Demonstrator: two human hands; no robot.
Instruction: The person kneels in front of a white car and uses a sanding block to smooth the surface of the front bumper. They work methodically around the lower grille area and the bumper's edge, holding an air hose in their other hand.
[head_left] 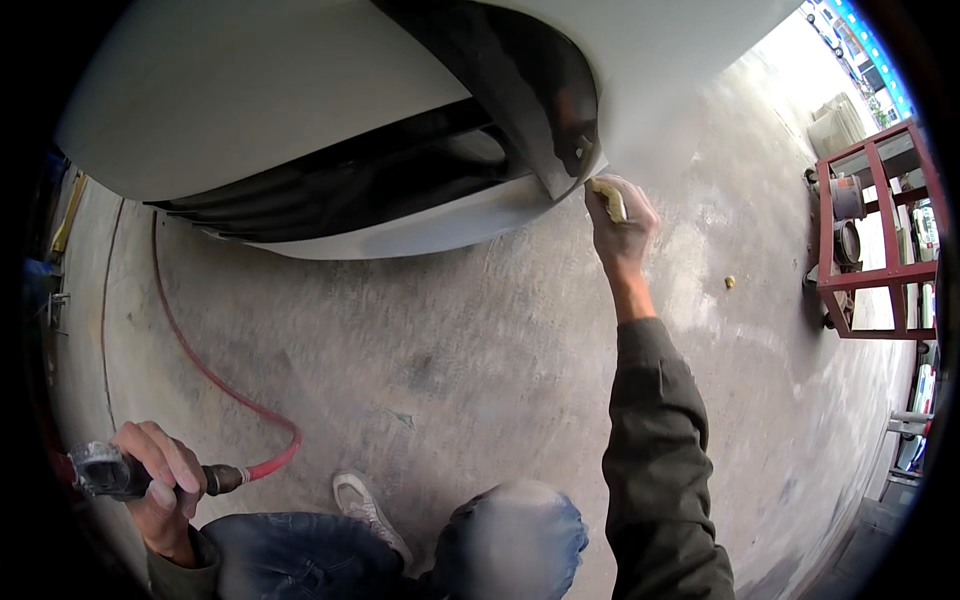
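My left hand point(168, 478) is at the lower left, its fingers wrapped round a black air tool point(112, 474). A red hose point(212, 376) joins the tool's right end through a metal fitting. With my right arm stretched forward, my right hand point(634, 222) is closed on a pale yellow folded pad point(609, 200), whose exact kind I cannot make out. That hand is at the lower corner of a white car bumper point(400, 240), beside a dark trim panel point(560, 130). Whether the pad touches the bumper is hidden by my fingers.
The hose runs over the dusty concrete floor point(420, 380) toward the car's left end. A red metal cart point(874, 272) with cans point(847, 197) on it stands at the right. A small yellowish lump point(730, 282) lies on the floor. My knees are bent at the bottom.
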